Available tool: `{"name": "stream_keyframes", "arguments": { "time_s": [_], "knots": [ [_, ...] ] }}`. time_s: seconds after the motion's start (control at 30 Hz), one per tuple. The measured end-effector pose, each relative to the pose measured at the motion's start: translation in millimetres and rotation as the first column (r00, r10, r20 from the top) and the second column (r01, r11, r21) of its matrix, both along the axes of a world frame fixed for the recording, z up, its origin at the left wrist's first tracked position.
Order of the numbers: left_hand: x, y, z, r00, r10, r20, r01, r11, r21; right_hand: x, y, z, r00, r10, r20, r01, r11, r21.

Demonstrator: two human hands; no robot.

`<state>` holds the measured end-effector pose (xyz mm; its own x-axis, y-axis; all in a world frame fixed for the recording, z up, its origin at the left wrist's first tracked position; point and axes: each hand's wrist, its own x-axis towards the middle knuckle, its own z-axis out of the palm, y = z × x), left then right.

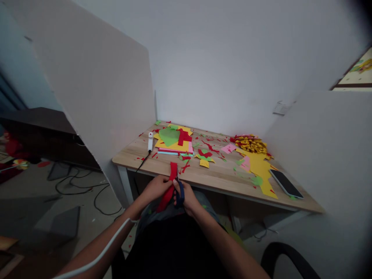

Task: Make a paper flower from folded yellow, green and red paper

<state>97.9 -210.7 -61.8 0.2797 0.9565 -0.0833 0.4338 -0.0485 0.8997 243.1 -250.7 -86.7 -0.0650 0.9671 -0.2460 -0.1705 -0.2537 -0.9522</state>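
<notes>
My left hand pinches a long strip of red paper just in front of the table's near edge. The strip's lower part hangs down toward my lap. In my right hand is a pair of scissors with dark blue handles, my fingers wrapped round them. Their metal blades point away from me along the right side of the strip. Whether the blades are biting into the paper is too small to tell. Both hands are close together, almost touching.
Coloured paper sheets lie stacked at the table's left, beside a white handheld device with a black cable. Paper scraps cover the middle. Yellow paper, a bunch of cut yellow pieces and a phone are at right. Partitions flank the table.
</notes>
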Motion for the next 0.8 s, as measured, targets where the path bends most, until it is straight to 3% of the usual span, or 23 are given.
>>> {"name": "stream_keyframes", "arguments": {
  "time_s": [0.3,0.5,0.67,0.8],
  "knots": [
    [-1,-3,6.2,0.999,0.034,0.021,-0.035,0.999,0.004,2,-5,1.2,0.996,0.041,-0.076,-0.046,0.996,-0.072],
    [1,-2,12.2,0.977,0.052,0.207,-0.054,0.999,0.003,4,-7,7.4,0.996,0.039,-0.076,-0.040,0.999,-0.011],
    [5,2,27.1,0.875,0.034,0.483,-0.020,0.999,-0.033,11,-15,25.5,1.000,-0.016,-0.024,0.020,0.984,0.176],
    [11,10,38.8,0.737,0.067,0.673,0.016,0.993,-0.116,35,-13,43.2,0.979,-0.123,0.163,0.070,0.951,0.302]
  ]
}}
